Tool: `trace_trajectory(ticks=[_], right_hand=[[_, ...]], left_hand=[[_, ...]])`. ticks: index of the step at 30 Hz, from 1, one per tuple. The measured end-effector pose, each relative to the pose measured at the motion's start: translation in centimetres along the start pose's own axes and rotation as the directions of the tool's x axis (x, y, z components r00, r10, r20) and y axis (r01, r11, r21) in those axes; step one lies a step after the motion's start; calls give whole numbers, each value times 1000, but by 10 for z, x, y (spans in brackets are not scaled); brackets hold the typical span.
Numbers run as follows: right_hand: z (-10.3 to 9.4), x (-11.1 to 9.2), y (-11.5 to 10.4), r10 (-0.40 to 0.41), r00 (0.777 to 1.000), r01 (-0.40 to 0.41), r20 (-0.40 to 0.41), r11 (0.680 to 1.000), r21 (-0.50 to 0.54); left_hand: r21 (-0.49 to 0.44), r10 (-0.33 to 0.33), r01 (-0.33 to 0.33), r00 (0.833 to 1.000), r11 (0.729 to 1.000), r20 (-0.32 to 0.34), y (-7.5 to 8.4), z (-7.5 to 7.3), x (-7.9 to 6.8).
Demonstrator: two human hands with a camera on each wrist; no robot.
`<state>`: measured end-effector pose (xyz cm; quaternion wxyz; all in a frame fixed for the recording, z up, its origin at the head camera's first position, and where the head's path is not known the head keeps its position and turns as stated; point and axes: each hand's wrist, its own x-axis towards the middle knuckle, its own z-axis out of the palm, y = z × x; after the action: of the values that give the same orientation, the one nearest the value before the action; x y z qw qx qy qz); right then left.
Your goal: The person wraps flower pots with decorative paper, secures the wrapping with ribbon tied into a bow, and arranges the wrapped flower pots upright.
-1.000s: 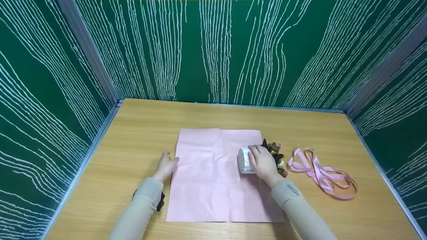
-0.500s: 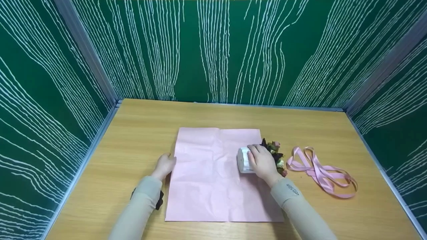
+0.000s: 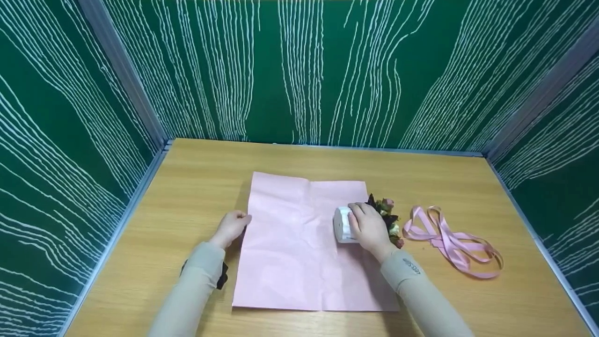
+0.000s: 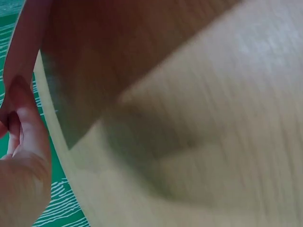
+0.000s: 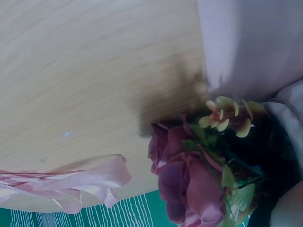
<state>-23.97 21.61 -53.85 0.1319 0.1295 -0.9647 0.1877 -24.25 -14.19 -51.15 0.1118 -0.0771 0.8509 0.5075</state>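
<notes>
A sheet of pink wrapping paper [image 3: 281, 252], creased down the middle, is spread on the table. My left hand [image 3: 230, 228] pinches its left edge between thumb and fingers and holds that side raised; the left wrist view shows the lifted paper [image 4: 28, 42] above the hand, with its shadow on the wood. On the paper's right half my right hand [image 3: 369, 229] grips a white flowerpot [image 3: 343, 225] tipped on its side. Its artificial flowers [image 3: 388, 205] point right, past the sheet's edge. Up close in the right wrist view are mauve roses [image 5: 201, 189] and a yellowish bloom [image 5: 225, 113].
A loosely looped pink ribbon [image 3: 461, 252] lies on the wooden table [image 3: 201, 164] to the right of the flowers. Green walls [image 3: 266, 93] with white wavy lines enclose the table at the back and both sides.
My left hand has closed its fingers on the paper's left edge and raised it, so the far left corner stands higher. The right hand and flowerpot have stayed in place.
</notes>
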Motion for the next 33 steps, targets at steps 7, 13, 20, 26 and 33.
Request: trace_trajectory(ticks=[7, 13, 20, 26, 33], right_hand=[[0, 0, 0, -26, 999, 26, -39, 1000, 5], [1, 0, 1, -64, 995, 65, -76, 998, 11], [2, -1, 0, -48, 996, 49, -74, 999, 14], [2, -1, 0, -26, 998, 27, -53, 999, 17], [3, 0, 1, -16, 999, 17, -45, 1000, 21]], left_hand=[[-125, -7, 19, 995, 992, 98, 13, -5, -1], [-295, -4, 54, 986, 954, 167, 28, -4, -3], [-388, 49, 25, 983, 921, 180, 48, 3, -7], [-429, 85, -5, 982, 903, 169, 60, 6, -11], [-461, 92, -10, 983, 887, 156, 68, 11, -14]])
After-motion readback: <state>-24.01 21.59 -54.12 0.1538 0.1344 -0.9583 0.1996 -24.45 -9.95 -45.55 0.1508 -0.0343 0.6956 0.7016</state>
